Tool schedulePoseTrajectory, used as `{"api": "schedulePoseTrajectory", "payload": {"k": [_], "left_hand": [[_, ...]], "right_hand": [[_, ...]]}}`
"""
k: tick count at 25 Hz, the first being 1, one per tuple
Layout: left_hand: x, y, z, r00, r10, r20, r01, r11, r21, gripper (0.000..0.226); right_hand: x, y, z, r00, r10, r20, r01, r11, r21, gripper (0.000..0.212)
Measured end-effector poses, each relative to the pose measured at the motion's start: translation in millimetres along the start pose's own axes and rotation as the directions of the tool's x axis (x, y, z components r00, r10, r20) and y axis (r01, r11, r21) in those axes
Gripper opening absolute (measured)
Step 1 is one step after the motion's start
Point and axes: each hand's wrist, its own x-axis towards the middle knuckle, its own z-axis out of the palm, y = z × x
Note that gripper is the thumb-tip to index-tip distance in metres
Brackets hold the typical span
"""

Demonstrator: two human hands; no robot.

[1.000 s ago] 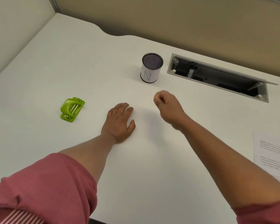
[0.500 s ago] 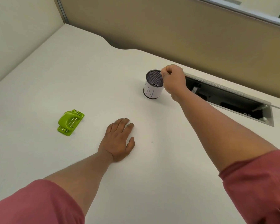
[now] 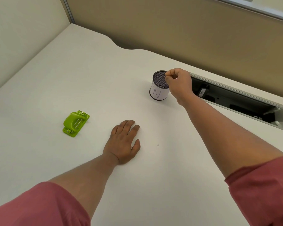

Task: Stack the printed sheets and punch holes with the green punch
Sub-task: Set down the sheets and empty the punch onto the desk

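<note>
Right hand (image 3: 178, 84) pinched over mesh cup (image 3: 159, 85), contents unclear; left hand (image 3: 123, 142) flat, relaxed. Risk: nudging cup, tipping it.

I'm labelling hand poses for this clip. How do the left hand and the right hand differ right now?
The left hand lies flat on the desk with its fingers straight; the right hand is raised at the rim of the mesh cup with its fingers curled in a pinch. The left hand is nearer the green punch; the right hand is nearer the open cable tray. Neither touches the punch.
</note>
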Motion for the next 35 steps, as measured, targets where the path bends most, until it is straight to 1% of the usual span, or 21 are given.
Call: {"api": "schedulePoseTrajectory", "payload": {"k": [3, 5, 8, 10, 12, 14, 17, 20, 25, 29, 32, 35], "left_hand": [[0, 0, 0, 1.0, 0.001, -0.001, -0.001, 1.0, 0.002, 0.055], [0, 0, -1, 1.0, -0.001, 0.004, 0.001, 1.0, 0.007, 0.055], [0, 0, -1, 1.0, 0.001, 0.008, -0.001, 1.0, 0.009, 0.055], [0, 0, -1, 1.0, 0.001, 0.009, -0.001, 1.0, 0.006, 0.056], [0, 0, -2, 1.0, 0.0, 0.01, 0.0, 1.0, 0.007, 0.057], [-1, 0, -1, 1.0, -0.004, 0.009, 0.004, 1.0, 0.008, 0.057], [-1, 1, -1, 1.0, -0.006, 0.008, 0.006, 1.0, 0.008, 0.058], [-1, 2, -1, 1.0, -0.01, 0.006, 0.01, 1.0, 0.003, 0.059], [-1, 1, -1, 1.0, -0.013, 0.004, 0.013, 1.0, -0.004, 0.06], [-1, 2, -1, 1.0, -0.013, 0.0, 0.013, 1.0, -0.005, 0.06], [-1, 2, -1, 1.0, -0.009, -0.004, 0.009, 1.0, -0.001, 0.059], [-1, 1, 0, 1.0, -0.01, -0.003, 0.01, 1.0, -0.004, 0.058]], "right_hand": [[-15, 2, 0, 1.0, -0.023, -0.015, 0.024, 0.997, 0.07, 0.009], [-29, 3, -4, 0.999, -0.037, -0.023, 0.039, 0.994, 0.101, 0.01], [-62, 8, -13, 0.999, -0.041, 0.023, 0.038, 0.993, 0.113, 0.01], [-87, 16, -21, 0.992, -0.028, 0.12, 0.028, 1.0, 0.001, 0.009], [-110, 30, -28, 0.969, 0.023, 0.247, 0.021, 0.984, -0.175, 0.009], [-131, 44, -32, 0.939, 0.052, 0.34, 0.066, 0.943, -0.328, 0.01], [-157, 69, -33, 0.906, 0.077, 0.417, 0.151, 0.861, -0.486, 0.013], [-175, 88, -27, 0.885, 0.114, 0.451, 0.163, 0.831, -0.532, 0.01], [-183, 96, -16, 0.897, 0.077, 0.435, 0.207, 0.797, -0.568, 0.022], [-189, 95, -9, 0.911, 0.018, 0.412, 0.275, 0.719, -0.638, 0.039], [-192, 92, -6, 0.908, -0.024, 0.417, 0.322, 0.676, -0.662, 0.036], [-191, 92, -3, 0.897, -0.043, 0.44, 0.374, 0.602, -0.705, 0.026]]}}
